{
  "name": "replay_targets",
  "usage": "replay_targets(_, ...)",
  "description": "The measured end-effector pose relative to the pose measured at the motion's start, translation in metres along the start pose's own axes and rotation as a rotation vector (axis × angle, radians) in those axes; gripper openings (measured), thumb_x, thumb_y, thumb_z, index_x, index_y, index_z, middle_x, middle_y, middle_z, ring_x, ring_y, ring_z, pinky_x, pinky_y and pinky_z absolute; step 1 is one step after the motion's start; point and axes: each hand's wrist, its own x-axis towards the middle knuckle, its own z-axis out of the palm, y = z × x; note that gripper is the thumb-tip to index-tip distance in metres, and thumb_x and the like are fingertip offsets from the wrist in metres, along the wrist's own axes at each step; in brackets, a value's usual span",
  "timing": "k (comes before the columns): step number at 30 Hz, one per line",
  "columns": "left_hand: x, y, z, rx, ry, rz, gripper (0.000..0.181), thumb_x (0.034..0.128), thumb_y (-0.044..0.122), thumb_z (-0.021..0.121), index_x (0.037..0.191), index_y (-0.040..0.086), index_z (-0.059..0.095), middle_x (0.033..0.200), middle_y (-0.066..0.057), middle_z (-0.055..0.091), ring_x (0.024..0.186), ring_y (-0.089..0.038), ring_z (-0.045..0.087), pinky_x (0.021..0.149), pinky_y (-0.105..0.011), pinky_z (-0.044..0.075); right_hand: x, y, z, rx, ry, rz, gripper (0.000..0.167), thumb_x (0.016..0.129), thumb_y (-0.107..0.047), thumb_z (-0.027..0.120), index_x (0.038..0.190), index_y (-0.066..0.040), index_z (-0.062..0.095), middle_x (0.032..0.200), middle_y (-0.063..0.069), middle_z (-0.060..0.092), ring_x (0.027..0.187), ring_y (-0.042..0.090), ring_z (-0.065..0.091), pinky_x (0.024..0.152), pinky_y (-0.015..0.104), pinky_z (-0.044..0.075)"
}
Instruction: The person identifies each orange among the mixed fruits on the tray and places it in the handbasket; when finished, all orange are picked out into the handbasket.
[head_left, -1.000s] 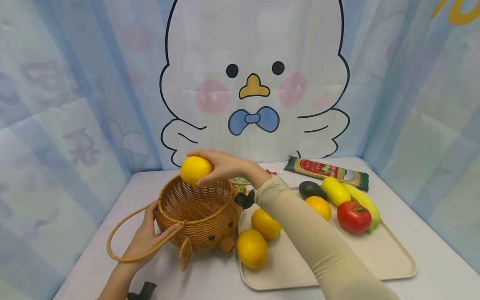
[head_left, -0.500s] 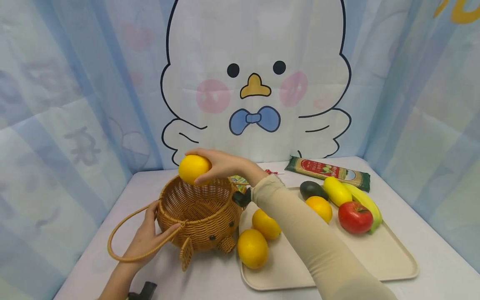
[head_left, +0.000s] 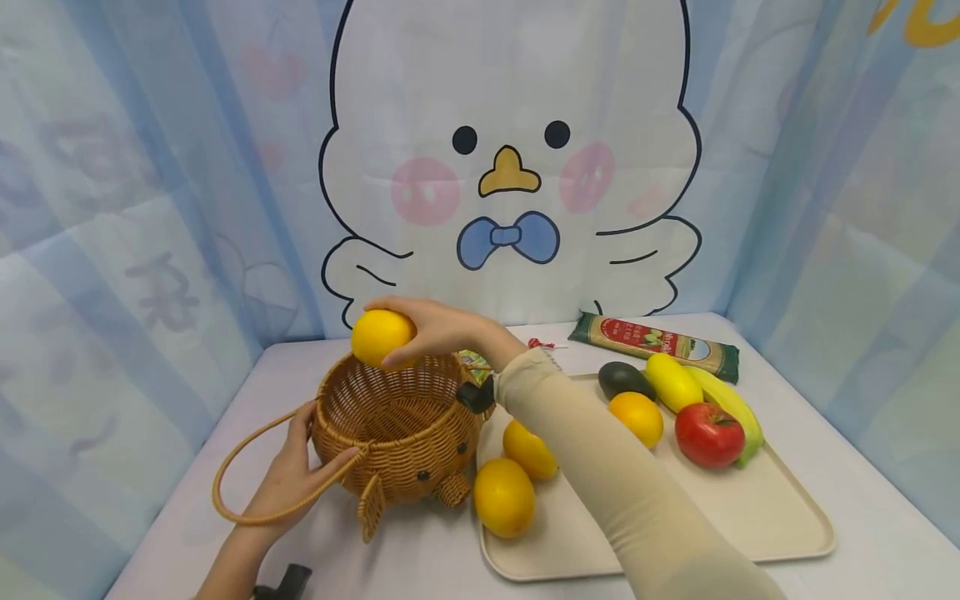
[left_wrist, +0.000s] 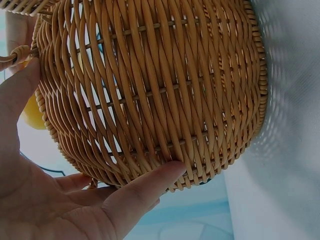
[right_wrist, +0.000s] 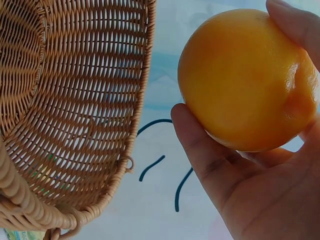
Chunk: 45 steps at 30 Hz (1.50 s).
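Handle is looping over my left wrist, so a backward pull could be catching it and tipping the basket. My left grip is holding the basket's side at the rim; loosening could be letting it rock. Just right of it, a loose yellow fruit is sitting at the edge of the tray, where a nudge could be sending it rolling. Farther out, my right grip is holding the orange between thumb and fingers, above the basket's mouth, toward its far rim. Smooth skin could be slipping, and an off-centre drop could be striking that rim and bouncing onto the table. Being nearly round, the orange is showing no clear long axis and no pointing end; only a dent is facing inward, toward my hand.
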Motion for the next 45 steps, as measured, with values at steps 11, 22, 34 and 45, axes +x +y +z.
replay_targets(11, 0.001, -0.001, 0.0, -0.01, -0.004, -0.004, 0.087, 0.089, 0.049, 0.058, 0.148, 0.011, 0.008, 0.153, -0.027, 0.021, 0.139, -0.047, 0.023, 0.108, -0.066, 0.025, 0.004, 0.002, 0.002, 0.019, -0.003, 0.032, 0.081, 0.079, -0.035, 0.073, 0.147, -0.03, 0.028, 0.135, 0.0, 0.049, 0.108, 0.016, 0.054, 0.087, 0.031, 0.05)
replay_targets(22, -0.001, -0.001, 0.001, -0.013, -0.006, -0.003, 0.086, 0.089, 0.049, 0.058, 0.148, 0.011, 0.008, 0.152, -0.027, 0.022, 0.139, -0.047, 0.024, 0.108, -0.066, 0.026, 0.013, 0.0, 0.007, 0.032, -0.026, 0.021, 0.078, 0.079, -0.034, 0.074, 0.144, -0.033, 0.031, 0.132, -0.002, 0.05, 0.105, 0.014, 0.056, 0.086, 0.029, 0.051)
replay_targets(34, 0.0, 0.0, -0.001, -0.009, -0.004, 0.002, 0.087, 0.0891, 0.049, 0.058, 0.148, 0.012, 0.007, 0.152, -0.027, 0.022, 0.139, -0.047, 0.024, 0.107, -0.067, 0.026, 0.018, -0.001, 0.011, 0.048, -0.034, 0.01, 0.078, 0.079, -0.031, 0.074, 0.145, -0.032, 0.031, 0.136, 0.0, 0.048, 0.107, 0.014, 0.055, 0.087, 0.028, 0.05)
replay_targets(45, 0.0, 0.0, -0.001, -0.014, 0.002, 0.011, 0.086, 0.089, 0.048, 0.059, 0.148, 0.012, 0.008, 0.153, -0.026, 0.023, 0.139, -0.046, 0.024, 0.107, -0.066, 0.026, 0.022, 0.005, 0.015, 0.049, -0.048, 0.021, 0.078, 0.079, -0.03, 0.074, 0.145, -0.032, 0.031, 0.137, 0.0, 0.048, 0.108, 0.014, 0.055, 0.089, 0.028, 0.05)
